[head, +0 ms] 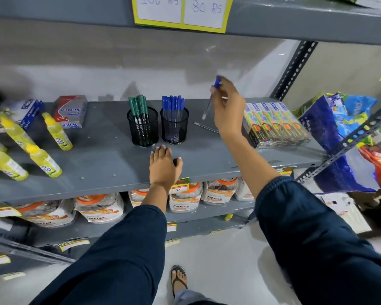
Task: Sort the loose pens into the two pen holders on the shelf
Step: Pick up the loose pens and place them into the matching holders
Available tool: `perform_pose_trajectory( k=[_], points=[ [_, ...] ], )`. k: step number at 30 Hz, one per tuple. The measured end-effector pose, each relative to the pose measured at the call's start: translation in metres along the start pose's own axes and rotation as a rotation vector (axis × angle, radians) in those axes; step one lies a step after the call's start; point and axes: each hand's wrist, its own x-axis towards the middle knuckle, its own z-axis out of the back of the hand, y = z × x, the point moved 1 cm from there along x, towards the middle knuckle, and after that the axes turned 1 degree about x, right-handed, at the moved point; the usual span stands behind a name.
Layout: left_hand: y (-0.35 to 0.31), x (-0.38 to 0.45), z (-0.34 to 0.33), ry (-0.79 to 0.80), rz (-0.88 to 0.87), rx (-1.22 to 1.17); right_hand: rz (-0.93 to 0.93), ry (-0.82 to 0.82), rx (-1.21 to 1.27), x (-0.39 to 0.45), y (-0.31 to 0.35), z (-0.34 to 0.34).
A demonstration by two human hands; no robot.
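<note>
right hand (pixel 228 106) raised, pinching, left hand (pixel 164 166) flat

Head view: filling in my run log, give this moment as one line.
right hand: holds blue-capped pen raised | left hand: flat on shelf | blue pen holder: left of pen | loose pen: on shelf

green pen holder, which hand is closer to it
Left. The left hand lies flat on the shelf just in front of the green pen holder; the right hand is raised off to its right, holding a blue-capped pen.
</note>
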Motion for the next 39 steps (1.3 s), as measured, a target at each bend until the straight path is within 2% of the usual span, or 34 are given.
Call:
perform_pose_trajectory(
  k=[2,5,11,15,19,28,31,33,34,35,39],
  points=[
    [0.001,0.0,0.001,-0.029,0.015,-0.02,-0.029,-0.016,0.117,0.019,0.007,-0.018],
    [-0.001,0.0,0.002,-0.041,0.037,-0.054,-0.081,0.034,0.141,0.04,0.005,-0.041],
    [-0.003,0.001,0.001,-0.031,0.056,-0.019,-0.027,0.222,-0.073,0.048,-0.017,-0.075],
    [-0.004,0.0,0.001,-0.052,0.062,-0.029,-0.057,0.352,-0.159,0.041,-0.032,-0.094],
    [-0.004,0.0,0.001,-0.052,0.066,-0.029,-0.02,0.43,-0.262,0.036,-0.041,-0.105],
    [-0.002,0.001,-0.001,-0.059,0.072,-0.028,0.008,0.457,-0.355,0.036,-0.045,-0.109],
    [-0.003,0.001,-0.001,-0.074,0.073,-0.04,0.013,0.276,-0.285,0.038,-0.047,-0.098],
    [-0.003,0.001,-0.001,-0.072,0.071,-0.05,-0.082,0.108,-0.288,0.039,-0.059,-0.086],
    [-0.003,0.002,0.0,-0.064,0.065,-0.057,-0.154,0.076,-0.321,0.037,-0.069,-0.08],
    [-0.002,0.002,0.0,-0.045,0.057,-0.064,-0.234,0.108,-0.394,0.034,-0.081,-0.074],
    [-0.001,0.003,0.002,0.01,0.046,-0.045,-0.499,0.489,-0.846,0.005,-0.132,-0.053]
  ],
)
